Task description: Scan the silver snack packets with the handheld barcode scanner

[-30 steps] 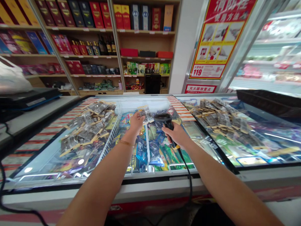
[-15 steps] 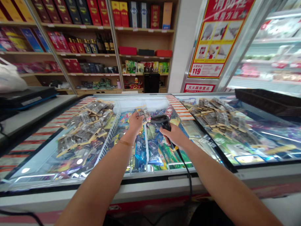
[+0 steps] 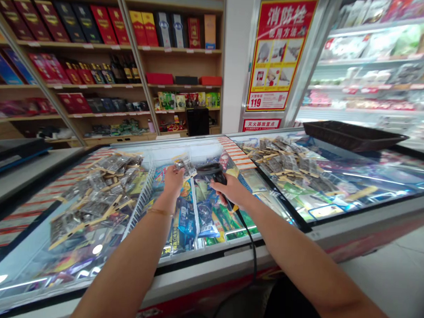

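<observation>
Over the middle of a glass-topped chest freezer (image 3: 202,252), my left hand (image 3: 173,180) pinches a small clear packet (image 3: 186,164) by its near left edge. My right hand (image 3: 229,191) is wrapped around the grip of a black barcode scanner (image 3: 210,168). The scanner's head points left, close beside the packet. From the grip a black cable (image 3: 252,248) hangs down over the freezer's front edge. Beneath both hands lie colourful bags of frozen food (image 3: 185,218), parted by white wire dividers (image 3: 141,198).
Similar packets with tan strips lie in a left pile (image 3: 107,183) and a right pile (image 3: 288,157) on the glass. A dark brown tray (image 3: 352,135) rests at the back right. Shelves of boxes (image 3: 108,23) stand behind, with a refrigerated display (image 3: 375,67) at right.
The view has turned to the right and slightly upward, so the scene sits further left. My left hand still holds the packet and my right hand the scanner, close together as before.
</observation>
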Available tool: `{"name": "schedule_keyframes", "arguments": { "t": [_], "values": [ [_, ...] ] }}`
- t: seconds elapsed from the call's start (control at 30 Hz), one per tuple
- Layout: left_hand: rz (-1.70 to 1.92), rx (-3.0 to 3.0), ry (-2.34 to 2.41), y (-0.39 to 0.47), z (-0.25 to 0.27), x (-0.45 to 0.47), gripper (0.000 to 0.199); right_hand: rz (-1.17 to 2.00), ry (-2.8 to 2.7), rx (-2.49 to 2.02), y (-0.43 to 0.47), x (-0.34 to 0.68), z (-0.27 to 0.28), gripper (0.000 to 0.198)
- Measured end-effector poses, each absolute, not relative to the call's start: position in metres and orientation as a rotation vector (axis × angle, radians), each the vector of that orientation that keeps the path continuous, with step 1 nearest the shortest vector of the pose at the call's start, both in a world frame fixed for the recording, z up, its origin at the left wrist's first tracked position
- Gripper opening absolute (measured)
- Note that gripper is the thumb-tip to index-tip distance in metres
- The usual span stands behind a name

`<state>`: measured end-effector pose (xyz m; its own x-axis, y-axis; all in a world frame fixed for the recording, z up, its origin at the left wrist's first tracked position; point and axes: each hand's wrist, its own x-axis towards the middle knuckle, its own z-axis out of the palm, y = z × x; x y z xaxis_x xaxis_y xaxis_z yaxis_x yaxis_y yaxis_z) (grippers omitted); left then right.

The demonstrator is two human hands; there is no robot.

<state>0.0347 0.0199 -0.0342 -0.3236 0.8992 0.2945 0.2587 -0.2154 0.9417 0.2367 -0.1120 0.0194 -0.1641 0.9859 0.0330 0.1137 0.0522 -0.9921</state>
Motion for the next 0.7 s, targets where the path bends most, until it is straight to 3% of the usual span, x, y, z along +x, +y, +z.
{"name": "schedule_keyframes", "arguments": {
  "t": [0.7],
  "values": [
    [1.571,1.329,1.545,0.019,-0.0358,0.035,0.028,1.243,-1.437,-1.152,-0.1217,0.2407,0.028,0.021]
  ]
}}
